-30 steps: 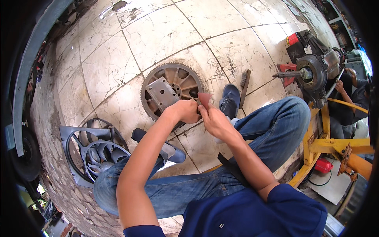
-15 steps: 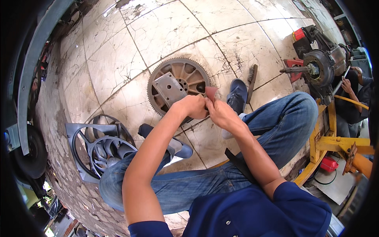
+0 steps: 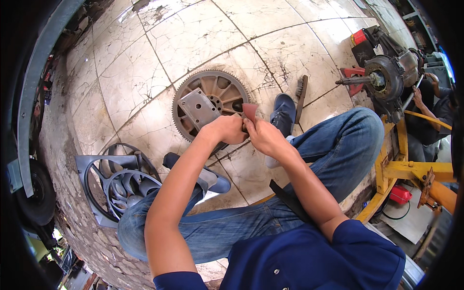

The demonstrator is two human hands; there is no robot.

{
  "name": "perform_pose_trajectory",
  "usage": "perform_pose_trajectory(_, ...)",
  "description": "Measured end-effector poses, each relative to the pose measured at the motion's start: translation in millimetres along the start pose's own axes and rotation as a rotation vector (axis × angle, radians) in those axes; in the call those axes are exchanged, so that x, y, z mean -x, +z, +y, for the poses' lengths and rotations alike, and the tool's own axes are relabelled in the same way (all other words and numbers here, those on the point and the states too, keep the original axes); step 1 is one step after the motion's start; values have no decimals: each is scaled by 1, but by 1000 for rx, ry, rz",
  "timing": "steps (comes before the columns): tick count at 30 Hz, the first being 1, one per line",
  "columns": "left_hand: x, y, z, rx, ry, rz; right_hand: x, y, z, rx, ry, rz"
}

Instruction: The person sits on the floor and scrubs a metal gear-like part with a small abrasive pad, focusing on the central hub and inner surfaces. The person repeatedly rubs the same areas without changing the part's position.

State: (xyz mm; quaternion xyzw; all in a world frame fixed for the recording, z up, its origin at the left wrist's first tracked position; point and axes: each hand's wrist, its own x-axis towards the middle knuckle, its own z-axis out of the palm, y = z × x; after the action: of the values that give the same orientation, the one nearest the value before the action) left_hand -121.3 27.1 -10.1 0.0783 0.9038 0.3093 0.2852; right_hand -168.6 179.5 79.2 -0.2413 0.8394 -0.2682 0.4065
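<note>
My left hand (image 3: 228, 129) is closed, knuckles up, over the near right rim of a toothed flywheel (image 3: 210, 82) lying on the floor. What its fingers hold is hidden. Pressed close beside it, my right hand (image 3: 265, 137) pinches a folded reddish-brown piece of sandpaper (image 3: 250, 110), whose free end sticks up past the fingers. A flat grey metal plate (image 3: 198, 109) with several holes rests across the flywheel, just left of my hands.
A wire brush (image 3: 301, 99) lies beyond my right shoe (image 3: 283, 111). At left leans a radiator fan with its shroud (image 3: 121, 186). On the right stand a gearbox-like assembly (image 3: 384, 75) and a yellow metal frame (image 3: 411, 169); another person's hand (image 3: 418, 96) grips a bar there.
The whole view has shifted slightly, so everything sits a little further left. Both hands stay together at the flywheel's rim, and the sandpaper's tilt differs slightly.
</note>
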Motion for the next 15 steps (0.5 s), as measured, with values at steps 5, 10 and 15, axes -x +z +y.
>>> perform_pose_trajectory(5, 8, -5, -7, -19, -78, -56, 11, 6, -9, 2, -145, 99)
perform_pose_trajectory(10, 10, -18, 7, 20, -135, -116, 2, 9, -1, 29, -33, 26)
perform_pose_trajectory(15, 12, -19, 9, 60, -183, -114, 5, 3, -6, 102, -47, 43)
